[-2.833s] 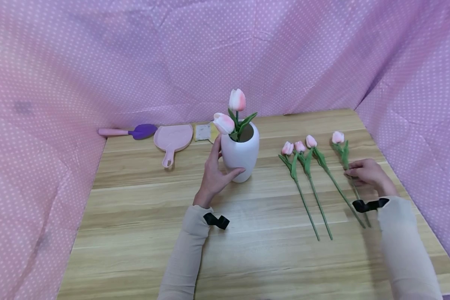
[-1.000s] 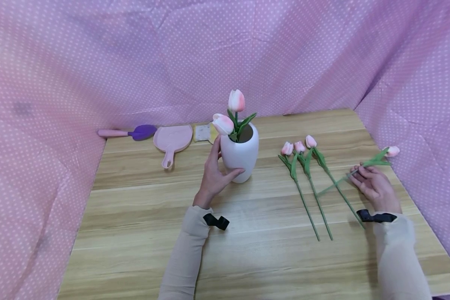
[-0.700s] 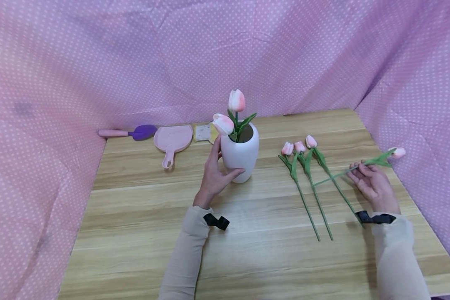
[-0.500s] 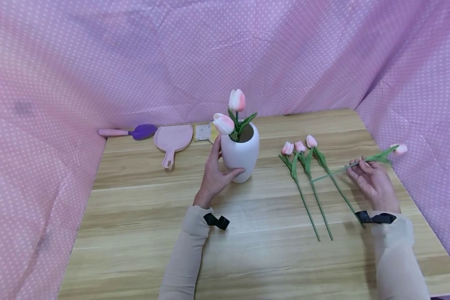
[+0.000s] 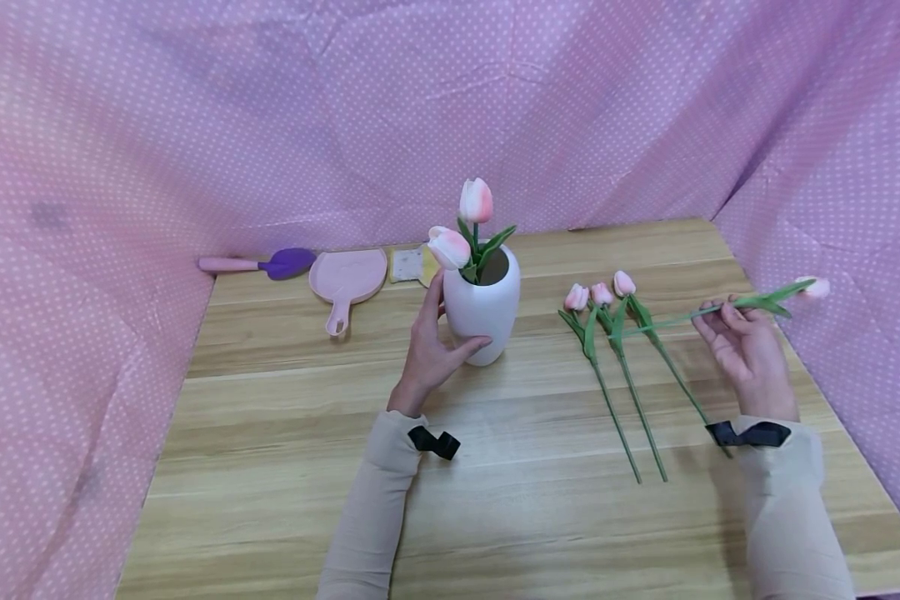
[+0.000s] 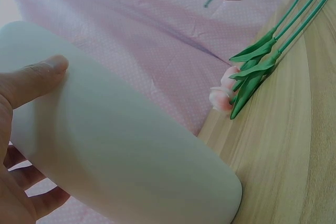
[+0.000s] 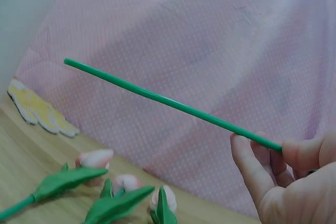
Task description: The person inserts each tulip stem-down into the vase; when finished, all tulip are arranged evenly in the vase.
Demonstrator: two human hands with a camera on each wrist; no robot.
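Note:
My left hand (image 5: 433, 358) grips the side of a white vase (image 5: 487, 321), thumb across its front. The vase stands on the table with two pink-white tulips (image 5: 476, 202) in its mouth. In my right hand (image 5: 753, 358), a third tulip (image 5: 815, 288) is pinched by its green stem between thumb and fingers. Its bloom points right and the stem's bare end points left, raised above the table in the right wrist view, where the stem (image 7: 157, 97) shows clearly. Under that stem lie three more tulips (image 5: 622, 283) side by side, blooms toward the back.
Along the back left of the wooden table (image 5: 270, 467) lie a purple trowel (image 5: 288, 263) with a pink handle, a pink dustpan (image 5: 347, 275) and a yellow-and-white flat item (image 5: 407, 265), partly behind the vase. Pink dotted cloth (image 5: 450, 108) hangs behind and at the sides.
The right hand has picked the rightmost tulip off the table and turned it from lengthwise to crosswise, then raised it slightly. My left hand and the vase have stayed in place.

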